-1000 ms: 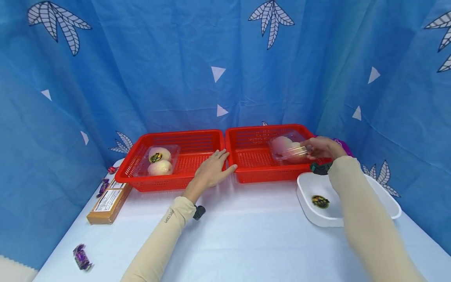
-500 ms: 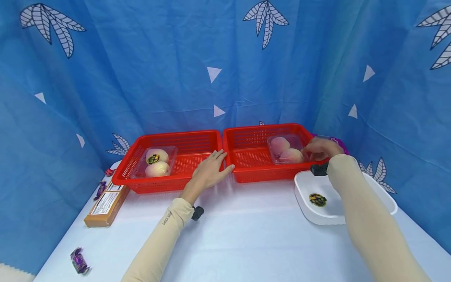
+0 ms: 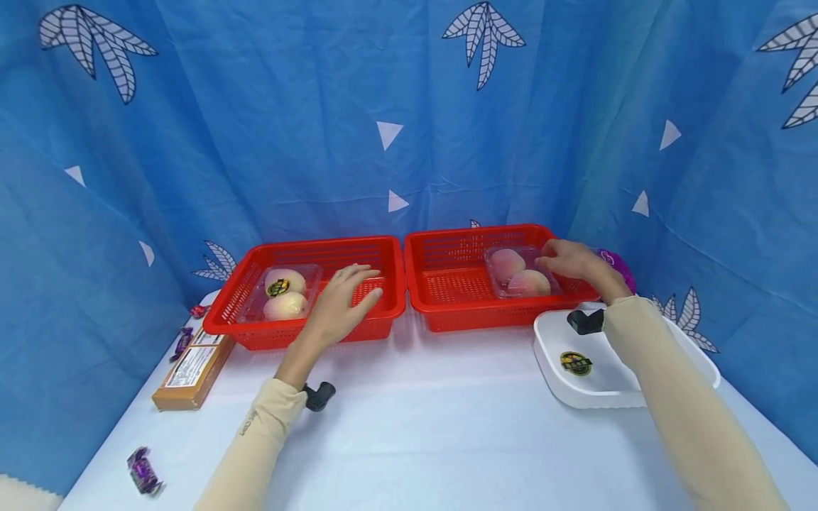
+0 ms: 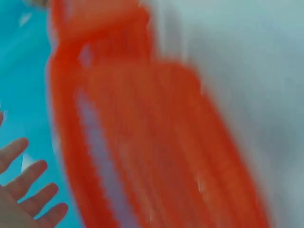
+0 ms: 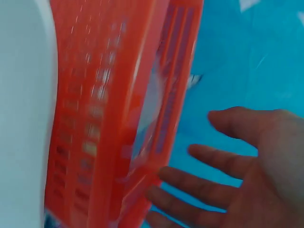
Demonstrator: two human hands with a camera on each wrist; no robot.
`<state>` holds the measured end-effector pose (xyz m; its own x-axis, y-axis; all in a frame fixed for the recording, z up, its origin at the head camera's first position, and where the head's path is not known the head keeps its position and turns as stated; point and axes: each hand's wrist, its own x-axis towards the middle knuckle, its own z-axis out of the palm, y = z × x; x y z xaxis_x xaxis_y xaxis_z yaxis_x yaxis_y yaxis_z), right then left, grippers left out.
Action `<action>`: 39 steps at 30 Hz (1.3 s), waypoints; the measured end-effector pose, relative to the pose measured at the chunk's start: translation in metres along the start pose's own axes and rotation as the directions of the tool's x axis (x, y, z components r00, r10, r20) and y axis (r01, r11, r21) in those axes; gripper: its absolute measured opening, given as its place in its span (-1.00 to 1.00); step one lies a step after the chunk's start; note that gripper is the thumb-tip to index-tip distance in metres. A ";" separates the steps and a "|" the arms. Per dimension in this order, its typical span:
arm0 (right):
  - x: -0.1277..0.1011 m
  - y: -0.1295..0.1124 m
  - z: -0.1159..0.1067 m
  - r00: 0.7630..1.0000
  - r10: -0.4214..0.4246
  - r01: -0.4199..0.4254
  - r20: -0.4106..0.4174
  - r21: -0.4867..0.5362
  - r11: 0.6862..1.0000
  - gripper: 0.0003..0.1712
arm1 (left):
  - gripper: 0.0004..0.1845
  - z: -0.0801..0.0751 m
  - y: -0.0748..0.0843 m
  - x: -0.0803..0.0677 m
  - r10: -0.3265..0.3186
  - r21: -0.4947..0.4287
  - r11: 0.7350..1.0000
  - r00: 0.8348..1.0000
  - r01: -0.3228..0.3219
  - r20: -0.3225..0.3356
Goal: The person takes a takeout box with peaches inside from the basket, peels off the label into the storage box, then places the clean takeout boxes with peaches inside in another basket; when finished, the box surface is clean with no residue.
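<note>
My right hand (image 3: 574, 262) hovers over the right end of the right red basket (image 3: 479, 317), its fingers spread and holding nothing in the right wrist view. Just left of its fingertips, a clear plastic box (image 3: 556, 285) with two pinkish peaches (image 3: 529, 283) lies in that basket. Above the front of the left red basket (image 3: 358, 328) is my left hand (image 3: 337, 306), fingers apart and holding nothing. A second clear box (image 3: 313, 275) with two pale peaches (image 3: 285, 306), one bearing a black and gold sticker, sits at that basket's left end.
A white tub (image 3: 575, 394) with a black and gold sticker (image 3: 576, 363) stands front right, partly under my right forearm. A purple package (image 3: 618, 268) lies behind it. At left are a brown box (image 3: 188, 372) and wrapped candies (image 3: 144, 471). Blue curtain (image 3: 307, 142) hangs behind.
The right hand has lowered the clear box of peaches into the right basket, let go and risen slightly. My left hand has moved left, away from where the two baskets meet.
</note>
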<state>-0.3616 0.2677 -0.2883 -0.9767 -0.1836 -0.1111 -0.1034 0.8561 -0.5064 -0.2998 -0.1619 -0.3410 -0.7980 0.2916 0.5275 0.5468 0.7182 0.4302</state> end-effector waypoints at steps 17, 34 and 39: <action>0.015 -0.151 0.090 0.905 -0.425 0.420 -0.015 0.186 0.888 -0.52 | -0.35 -0.111 -0.092 -0.088 -0.579 0.051 0.807 0.805 0.588 -0.128; 0.056 -0.289 0.200 0.847 -0.367 0.285 0.384 0.254 0.924 -0.26 | -0.35 -0.109 -0.102 -0.095 -0.619 0.066 0.779 0.782 0.623 -0.080; 0.062 -0.301 0.209 0.836 -0.337 0.222 0.433 0.294 0.930 -0.35 | -0.36 -0.108 -0.102 -0.095 -0.628 0.072 0.771 0.775 0.632 -0.076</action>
<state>-0.3515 -0.1018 -0.3215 -0.7002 -0.6510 -0.2930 -0.2573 0.6130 -0.7470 -0.2522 -0.3314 -0.3557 -0.9421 -0.2732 0.1942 -0.1010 0.7838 0.6128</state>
